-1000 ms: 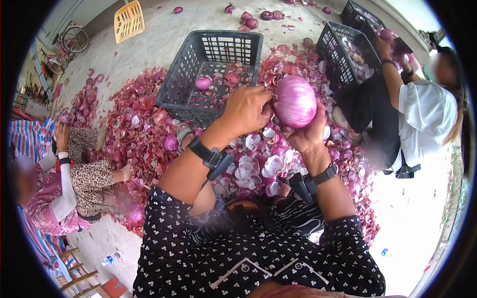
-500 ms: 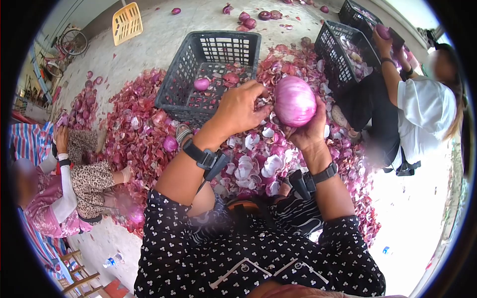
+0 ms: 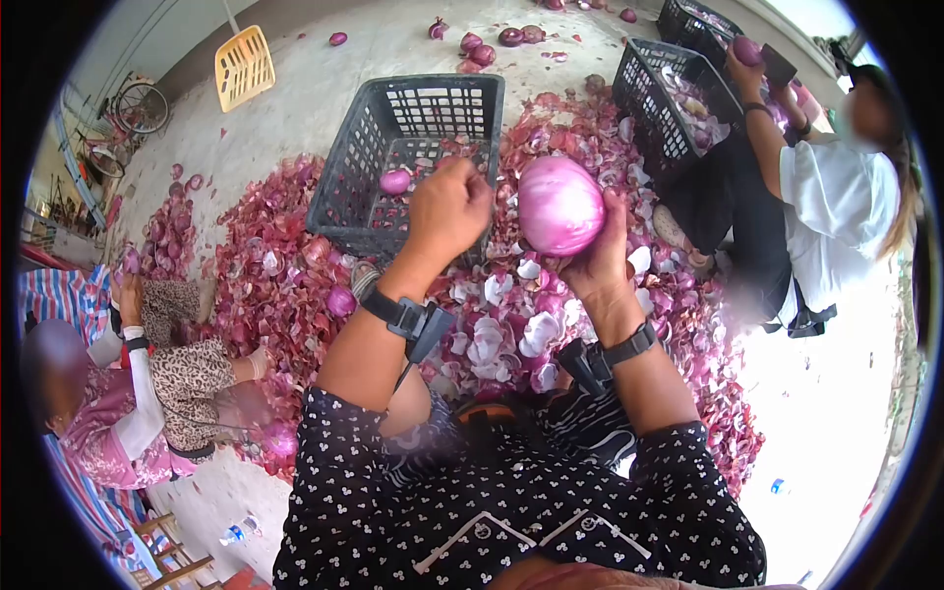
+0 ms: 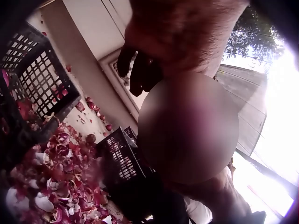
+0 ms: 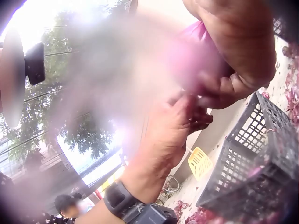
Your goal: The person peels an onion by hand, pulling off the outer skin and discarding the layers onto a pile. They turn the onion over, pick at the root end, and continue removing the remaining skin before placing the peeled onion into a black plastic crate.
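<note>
A large peeled red onion (image 3: 561, 206), pale purple with white streaks, rests in my right hand (image 3: 600, 258). My right fingers and thumb curl round its lower right side. To the left, my left hand (image 3: 447, 209) is lifted apart from the onion, over the near right corner of a black plastic crate (image 3: 359, 239). Its fingers are bent; I cannot tell if a scrap of skin is between them. In the left wrist view a blur covers the onion, while the left fingers (image 4: 135, 77) hang down. Another onion (image 3: 395, 182) lies inside the crate.
Onion skins (image 3: 270, 236) cover the floor around my feet. A person in a white shirt (image 3: 836, 211) sits at right beside black crates (image 3: 678, 98); another person in patterned trousers (image 3: 192, 379) sits at left. A yellow slotted scoop (image 3: 245, 69) stands behind.
My left hand has pulled away from the onion, up and left toward the crate; the skin scrap at its fingertips no longer shows. My right hand and the onion have shifted slightly left.
</note>
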